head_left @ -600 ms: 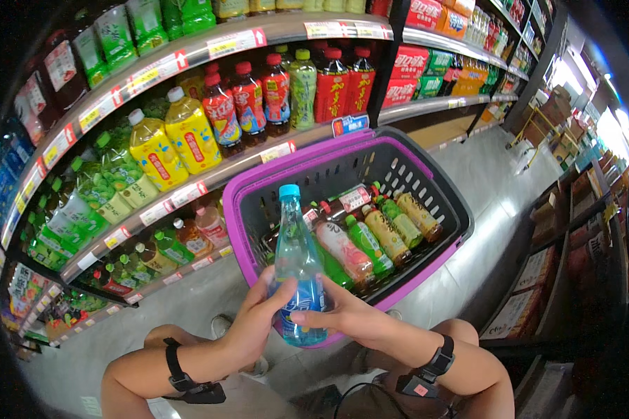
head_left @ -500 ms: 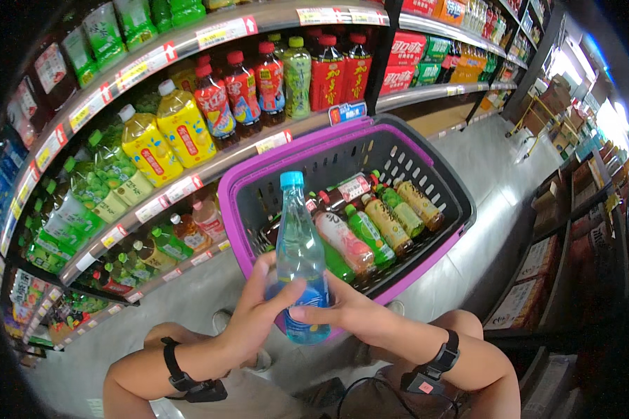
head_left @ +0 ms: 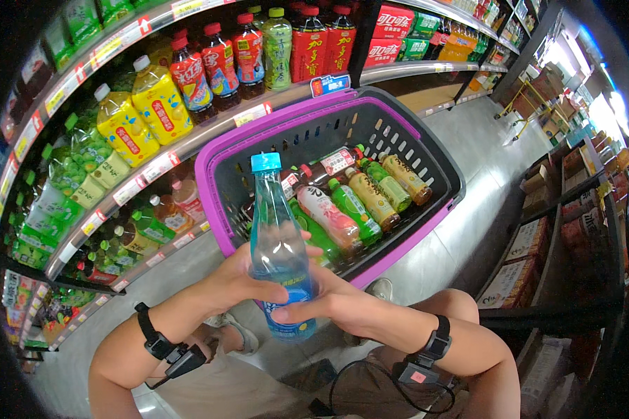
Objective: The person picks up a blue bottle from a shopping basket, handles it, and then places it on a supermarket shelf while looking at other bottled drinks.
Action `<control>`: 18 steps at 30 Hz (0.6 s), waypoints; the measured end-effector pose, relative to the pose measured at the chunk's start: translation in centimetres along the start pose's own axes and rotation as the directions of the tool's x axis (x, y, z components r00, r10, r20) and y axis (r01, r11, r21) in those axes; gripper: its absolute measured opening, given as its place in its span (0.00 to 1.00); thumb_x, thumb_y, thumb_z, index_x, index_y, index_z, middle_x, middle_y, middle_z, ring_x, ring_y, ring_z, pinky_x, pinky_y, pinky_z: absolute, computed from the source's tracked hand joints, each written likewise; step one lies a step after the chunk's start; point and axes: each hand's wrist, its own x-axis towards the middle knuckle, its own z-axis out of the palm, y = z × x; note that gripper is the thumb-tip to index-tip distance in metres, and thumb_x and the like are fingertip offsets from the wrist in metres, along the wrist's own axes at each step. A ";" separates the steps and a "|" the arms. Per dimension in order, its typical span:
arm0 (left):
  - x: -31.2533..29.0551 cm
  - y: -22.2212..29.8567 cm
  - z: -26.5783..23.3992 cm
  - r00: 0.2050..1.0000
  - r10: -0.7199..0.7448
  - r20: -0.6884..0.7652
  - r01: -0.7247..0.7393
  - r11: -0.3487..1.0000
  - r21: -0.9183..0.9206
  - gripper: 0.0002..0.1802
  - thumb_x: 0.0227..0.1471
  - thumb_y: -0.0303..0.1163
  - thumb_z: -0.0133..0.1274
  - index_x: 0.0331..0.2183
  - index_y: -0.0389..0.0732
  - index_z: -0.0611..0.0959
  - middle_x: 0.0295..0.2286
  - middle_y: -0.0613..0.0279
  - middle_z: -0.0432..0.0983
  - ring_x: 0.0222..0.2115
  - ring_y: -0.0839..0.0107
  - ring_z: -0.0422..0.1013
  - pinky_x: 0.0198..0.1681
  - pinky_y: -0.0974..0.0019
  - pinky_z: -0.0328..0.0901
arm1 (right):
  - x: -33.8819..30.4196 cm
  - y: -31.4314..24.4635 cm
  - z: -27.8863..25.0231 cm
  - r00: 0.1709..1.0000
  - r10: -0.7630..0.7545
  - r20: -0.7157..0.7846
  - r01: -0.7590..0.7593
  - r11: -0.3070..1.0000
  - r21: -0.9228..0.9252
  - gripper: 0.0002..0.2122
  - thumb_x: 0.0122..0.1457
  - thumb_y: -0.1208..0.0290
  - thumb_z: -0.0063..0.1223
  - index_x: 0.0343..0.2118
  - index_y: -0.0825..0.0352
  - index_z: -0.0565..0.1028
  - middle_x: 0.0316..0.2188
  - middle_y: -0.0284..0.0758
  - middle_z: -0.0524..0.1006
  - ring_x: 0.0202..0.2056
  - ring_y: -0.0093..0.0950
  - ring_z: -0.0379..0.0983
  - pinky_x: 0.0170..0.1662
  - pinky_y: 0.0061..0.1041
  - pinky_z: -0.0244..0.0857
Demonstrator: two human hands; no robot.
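Note:
A clear bottle [head_left: 281, 241] with a light blue cap and a blue label stands nearly upright between my two hands. My left hand [head_left: 241, 276] wraps its left side, some fingers showing behind the bottle. My right hand [head_left: 321, 297] grips the lower right side, its thumb lying across the label. Just beyond is a dark grey shopping basket with a purple rim [head_left: 206, 188]. Several bottles lie on their sides in it, among them a pink drink bottle [head_left: 328, 218], a green bottle [head_left: 354, 213] and a yellow-brown tea bottle [head_left: 374, 201].
A curved drink shelf [head_left: 140, 183] runs along the left and far side, holding yellow bottles [head_left: 162, 105] and red-capped bottles [head_left: 190, 77]. Dark shelving with cartons [head_left: 516, 262] lines the right. Grey floor [head_left: 461, 202] lies between, with a yellow cart [head_left: 528, 108] farther off.
The bottle, held in both hands, has shifted a little left in view and its cap has come slightly higher. Basket and shelves also appear farther left and up.

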 end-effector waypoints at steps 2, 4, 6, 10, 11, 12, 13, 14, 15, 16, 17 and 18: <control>0.1 0.2 0.1 1.000 -0.010 -0.015 0.010 1.000 -0.005 0.45 0.44 0.34 0.69 0.60 0.39 0.63 0.51 0.55 0.72 0.54 0.65 0.68 0.58 0.60 0.62 | 0.4 0.3 -0.2 1.000 -0.002 0.007 0.002 1.000 -0.006 0.34 0.51 0.71 0.69 0.60 0.67 0.62 0.51 0.33 0.71 0.55 0.27 0.65 0.60 0.28 0.54; 0.2 0.9 0.7 0.993 -0.068 -0.101 0.069 0.998 0.002 0.41 0.45 0.33 0.68 0.57 0.39 0.66 0.50 0.54 0.73 0.52 0.66 0.70 0.57 0.61 0.63 | 0.7 0.5 -0.3 1.000 0.025 0.001 -0.025 0.998 0.060 0.34 0.51 0.72 0.67 0.60 0.66 0.63 0.52 0.34 0.70 0.55 0.27 0.65 0.59 0.28 0.55; 0.4 0.8 0.9 0.991 -0.067 -0.116 0.068 0.998 0.000 0.39 0.45 0.33 0.68 0.56 0.39 0.67 0.49 0.55 0.74 0.51 0.67 0.70 0.57 0.62 0.63 | 0.3 -0.5 -0.2 0.998 0.057 0.002 -0.057 0.996 0.064 0.33 0.51 0.72 0.67 0.59 0.66 0.63 0.51 0.34 0.70 0.54 0.26 0.65 0.57 0.28 0.56; 0.8 0.7 1.8 0.989 -0.027 -0.147 0.026 1.000 -0.005 0.35 0.46 0.33 0.67 0.54 0.39 0.69 0.48 0.56 0.75 0.49 0.68 0.71 0.55 0.63 0.64 | -0.1 -0.8 -0.2 0.998 0.044 -0.052 -0.041 0.997 0.061 0.31 0.50 0.74 0.65 0.58 0.64 0.64 0.48 0.32 0.72 0.52 0.24 0.67 0.51 0.26 0.60; 1.0 0.7 2.0 0.989 -0.027 -0.146 0.026 1.000 -0.005 0.35 0.46 0.33 0.67 0.54 0.39 0.69 0.48 0.56 0.75 0.49 0.68 0.71 0.55 0.63 0.64 | -0.3 -0.9 -0.2 0.998 0.044 -0.054 -0.040 0.997 0.061 0.31 0.50 0.74 0.65 0.58 0.64 0.64 0.48 0.32 0.72 0.52 0.24 0.67 0.51 0.26 0.60; 1.1 0.7 2.1 0.990 -0.025 -0.137 0.025 1.000 -0.006 0.35 0.46 0.33 0.67 0.53 0.39 0.70 0.47 0.56 0.75 0.49 0.68 0.72 0.55 0.63 0.64 | -0.5 -1.1 -0.2 0.996 0.047 -0.072 -0.044 0.998 0.038 0.31 0.50 0.73 0.66 0.58 0.64 0.64 0.48 0.32 0.72 0.51 0.24 0.68 0.49 0.25 0.61; 1.4 0.6 2.2 0.991 -0.024 -0.129 0.023 1.000 -0.007 0.34 0.47 0.34 0.67 0.53 0.39 0.70 0.47 0.56 0.75 0.49 0.68 0.72 0.54 0.63 0.64 | -0.8 -1.2 -0.2 0.995 0.050 -0.090 -0.049 0.999 0.014 0.31 0.50 0.73 0.66 0.58 0.64 0.64 0.48 0.32 0.72 0.50 0.24 0.68 0.48 0.25 0.62; 1.7 0.4 2.3 0.991 -0.024 -0.128 0.023 1.000 -0.008 0.34 0.47 0.34 0.67 0.53 0.39 0.70 0.47 0.56 0.75 0.49 0.68 0.72 0.54 0.63 0.64 | -1.2 -1.3 -0.2 0.995 0.050 -0.091 -0.049 0.999 0.014 0.31 0.50 0.73 0.66 0.58 0.64 0.64 0.48 0.32 0.72 0.50 0.24 0.68 0.48 0.25 0.62; 2.1 0.1 2.4 0.994 -0.039 -0.100 0.040 0.999 0.009 0.34 0.47 0.34 0.67 0.53 0.39 0.70 0.46 0.57 0.75 0.49 0.69 0.71 0.54 0.63 0.64 | -1.8 -1.4 -0.1 0.991 0.060 -0.120 -0.055 0.998 0.042 0.31 0.50 0.73 0.66 0.58 0.64 0.63 0.47 0.32 0.72 0.51 0.24 0.68 0.49 0.26 0.63; 2.6 -0.1 2.5 0.996 -0.054 -0.071 0.056 0.998 0.025 0.34 0.47 0.35 0.67 0.53 0.39 0.70 0.46 0.57 0.75 0.49 0.69 0.71 0.54 0.64 0.64 | -2.2 -1.3 -0.1 0.986 0.071 -0.148 -0.061 0.996 0.071 0.32 0.51 0.73 0.66 0.58 0.64 0.63 0.47 0.31 0.72 0.51 0.24 0.68 0.50 0.26 0.63; 3.0 -0.2 2.6 0.996 -0.053 -0.071 0.055 0.998 0.025 0.34 0.47 0.35 0.67 0.53 0.39 0.70 0.46 0.57 0.75 0.49 0.69 0.71 0.54 0.64 0.64 | -2.5 -1.2 -0.3 0.986 0.071 -0.148 -0.061 0.996 0.070 0.32 0.51 0.73 0.66 0.58 0.64 0.63 0.47 0.31 0.72 0.51 0.24 0.68 0.50 0.26 0.63; 3.4 -0.3 2.8 0.997 -0.066 -0.047 0.068 0.997 0.035 0.34 0.47 0.36 0.67 0.53 0.38 0.70 0.46 0.57 0.75 0.48 0.69 0.71 0.54 0.64 0.64 | -2.7 -1.0 -0.4 0.980 0.052 -0.192 -0.041 0.997 0.062 0.32 0.51 0.73 0.66 0.58 0.64 0.63 0.47 0.31 0.72 0.51 0.24 0.69 0.50 0.27 0.63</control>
